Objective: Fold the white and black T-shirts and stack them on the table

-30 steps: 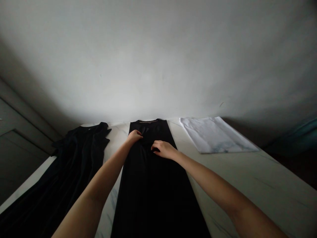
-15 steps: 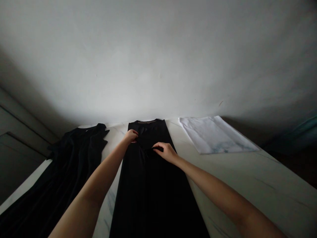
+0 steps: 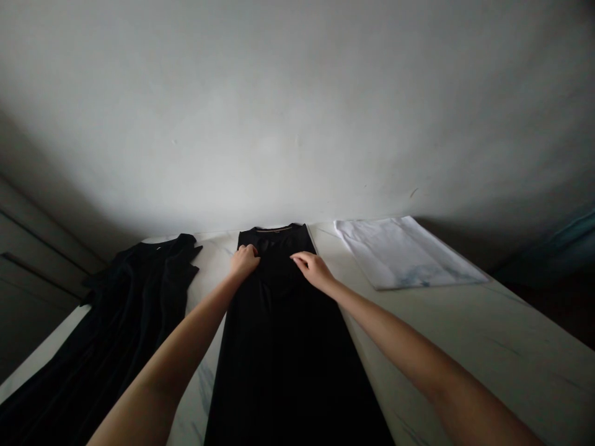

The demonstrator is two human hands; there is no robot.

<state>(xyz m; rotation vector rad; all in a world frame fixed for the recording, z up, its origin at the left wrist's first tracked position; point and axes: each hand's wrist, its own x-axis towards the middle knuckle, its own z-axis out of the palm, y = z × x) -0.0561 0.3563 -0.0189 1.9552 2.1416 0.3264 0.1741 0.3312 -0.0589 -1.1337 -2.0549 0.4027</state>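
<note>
In the middle a long black shirt [image 3: 288, 347] lies with its neckline at the far end, its two sides running in straight edges toward me. My left hand [image 3: 245, 260] is closed at the left part of its chest, fingers curled down on the fabric. Across from it, my right hand [image 3: 314, 269] has thumb and fingers pinched together over the right part. Both appear to grip the black cloth, though the dark fabric at the fingertips is hard to make out.
To the left lies a rumpled dark garment [image 3: 134, 310]. A folded white garment [image 3: 400, 248] with a bluish print rests at the right. All are on a white marble-patterned table [image 3: 446, 328], which meets a pale wall [image 3: 288, 124] at the back.
My right hand has moved away from me, toward the neckline, and the raised fold of black cloth there now lies flatter. The left hand has turned slightly, fingers now pointing down.
</note>
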